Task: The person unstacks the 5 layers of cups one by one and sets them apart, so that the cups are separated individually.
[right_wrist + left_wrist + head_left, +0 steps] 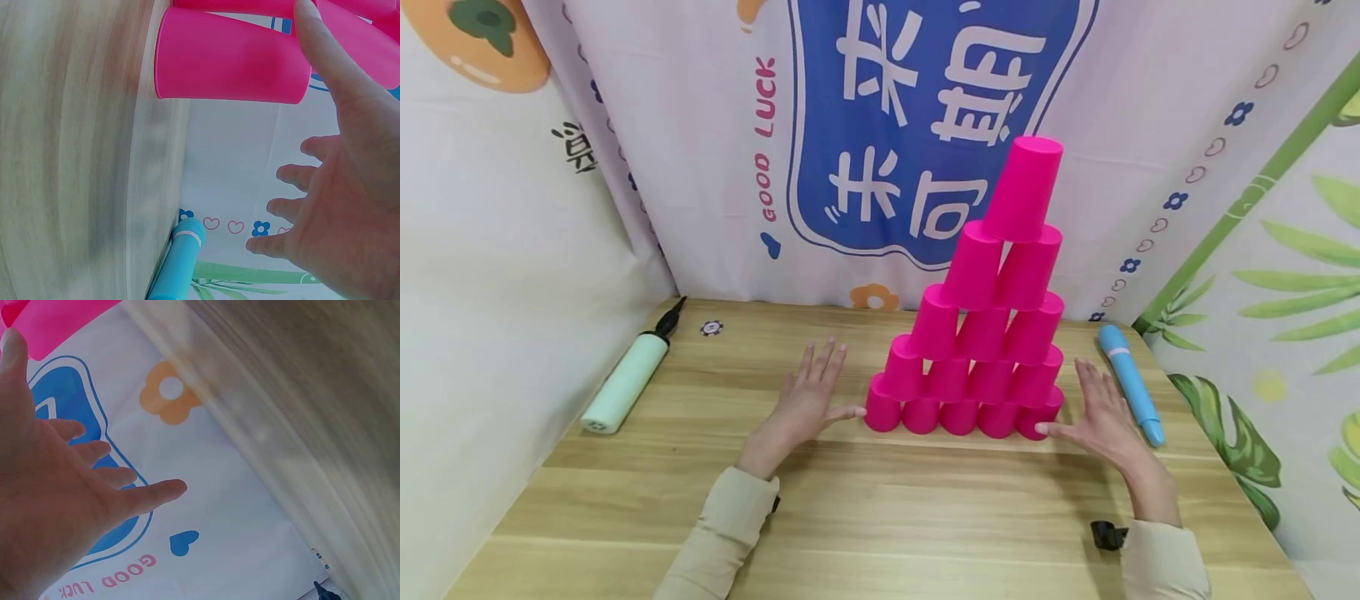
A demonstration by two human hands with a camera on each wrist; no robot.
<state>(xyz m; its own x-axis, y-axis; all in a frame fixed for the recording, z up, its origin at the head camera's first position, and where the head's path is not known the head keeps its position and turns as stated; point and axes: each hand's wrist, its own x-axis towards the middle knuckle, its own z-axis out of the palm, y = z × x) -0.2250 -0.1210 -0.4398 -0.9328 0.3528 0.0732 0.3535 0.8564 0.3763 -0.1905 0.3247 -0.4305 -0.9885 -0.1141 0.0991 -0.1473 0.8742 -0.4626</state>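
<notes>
A pyramid of pink cups (958, 416), all upside down, stands on the wooden table, narrowing row by row to a single cup (1025, 187) at its top. To its left, my left hand (805, 402) is spread with straight fingers, its thumb tip right at the lowest left cup (882, 406). On the other side my right hand (1101, 417) is likewise spread, and its thumb overlaps the lowest right cup (1040, 413) in the head view. Seen from the right wrist, the palm faces the side of a cup (234, 56) with the fingers extended. Neither hand grips anything.
A pale green hand pump (628, 379) with a black nozzle lies at the table's left. Beside my right hand lies a blue stick-shaped thing (1131, 385). A small round sticker (711, 327) is near the back edge. Behind the table hangs a printed cloth (715, 233).
</notes>
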